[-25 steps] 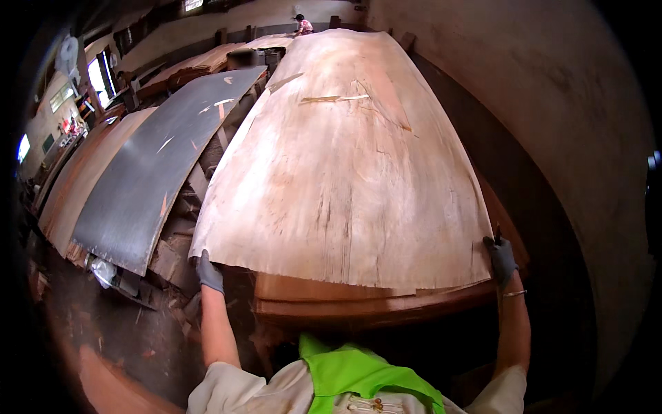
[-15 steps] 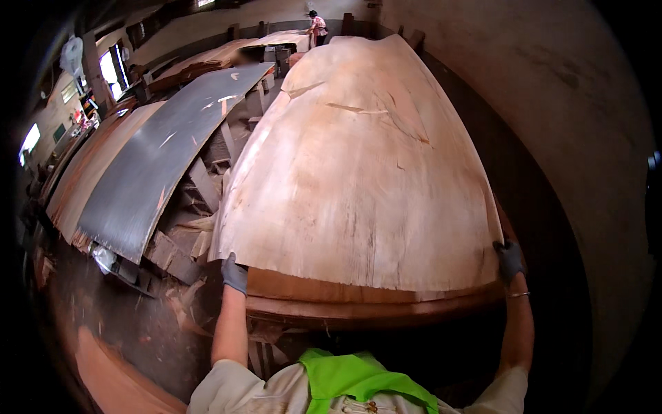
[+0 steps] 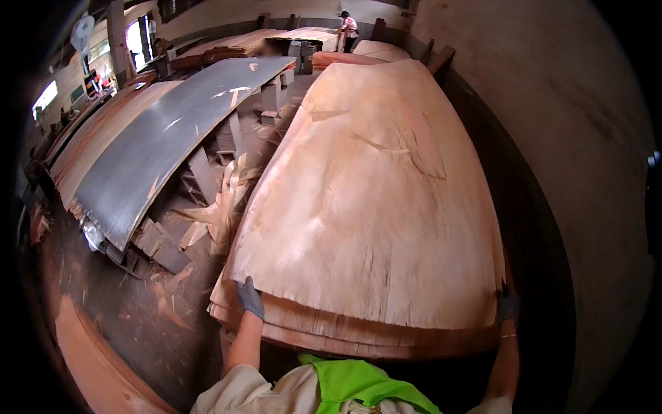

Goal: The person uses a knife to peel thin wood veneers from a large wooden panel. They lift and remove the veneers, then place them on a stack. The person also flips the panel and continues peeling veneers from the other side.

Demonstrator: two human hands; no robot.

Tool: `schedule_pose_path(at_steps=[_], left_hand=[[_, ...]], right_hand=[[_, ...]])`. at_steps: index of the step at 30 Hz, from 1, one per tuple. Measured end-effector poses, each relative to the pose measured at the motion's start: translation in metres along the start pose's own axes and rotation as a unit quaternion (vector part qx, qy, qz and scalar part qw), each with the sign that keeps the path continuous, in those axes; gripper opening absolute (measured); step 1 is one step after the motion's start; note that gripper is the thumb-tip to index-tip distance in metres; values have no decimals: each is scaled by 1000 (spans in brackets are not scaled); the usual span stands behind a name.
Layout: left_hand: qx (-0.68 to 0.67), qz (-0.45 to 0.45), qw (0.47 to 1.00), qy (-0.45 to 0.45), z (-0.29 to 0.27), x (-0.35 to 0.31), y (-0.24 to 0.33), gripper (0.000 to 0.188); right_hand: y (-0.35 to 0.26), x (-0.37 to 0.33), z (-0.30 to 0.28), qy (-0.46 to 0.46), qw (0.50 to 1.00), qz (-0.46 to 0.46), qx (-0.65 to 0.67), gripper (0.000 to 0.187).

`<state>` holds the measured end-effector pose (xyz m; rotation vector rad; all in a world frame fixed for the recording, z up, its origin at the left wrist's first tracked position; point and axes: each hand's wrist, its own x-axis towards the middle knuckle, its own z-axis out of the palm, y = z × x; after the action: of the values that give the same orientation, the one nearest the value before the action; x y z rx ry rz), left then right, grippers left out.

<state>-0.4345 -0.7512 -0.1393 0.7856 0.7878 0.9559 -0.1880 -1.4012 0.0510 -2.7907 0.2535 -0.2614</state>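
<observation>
Veneer sheet looks light, floppy, split-prone, best held at near corners, fingers of left hand gripping one, those of right hand too shadowed to tell.

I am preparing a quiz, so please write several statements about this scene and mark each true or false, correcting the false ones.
1. The left hand holds the pale sheet near its left corner. True.
2. The left hand is without a glove. False: it wears a grey glove.
3. The dark grey panel lies right of the pale sheet. False: it lies left.
4. The right hand is at the sheet's right side. True.
5. Another person is in the background. True.
</observation>
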Motion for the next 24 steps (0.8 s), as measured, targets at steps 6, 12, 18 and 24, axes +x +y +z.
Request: schedule_pose_path(at_steps=[6, 12, 18, 24], left_hand=[[136, 16, 990, 32, 12, -30, -3, 57], [58, 10, 998, 18, 17, -49, -33, 63], [-108, -28, 992, -63, -13, -33, -36, 62], [-215, -180, 953, -119, -53, 33, -5, 43]], right_hand=[[-31, -32, 0, 29, 992, 7, -125, 39], [76, 26, 71, -117, 980, 102, -126, 69], [100, 31, 94, -131, 984, 74, -96, 70], [165, 41, 126, -67, 996, 58, 26, 43]])
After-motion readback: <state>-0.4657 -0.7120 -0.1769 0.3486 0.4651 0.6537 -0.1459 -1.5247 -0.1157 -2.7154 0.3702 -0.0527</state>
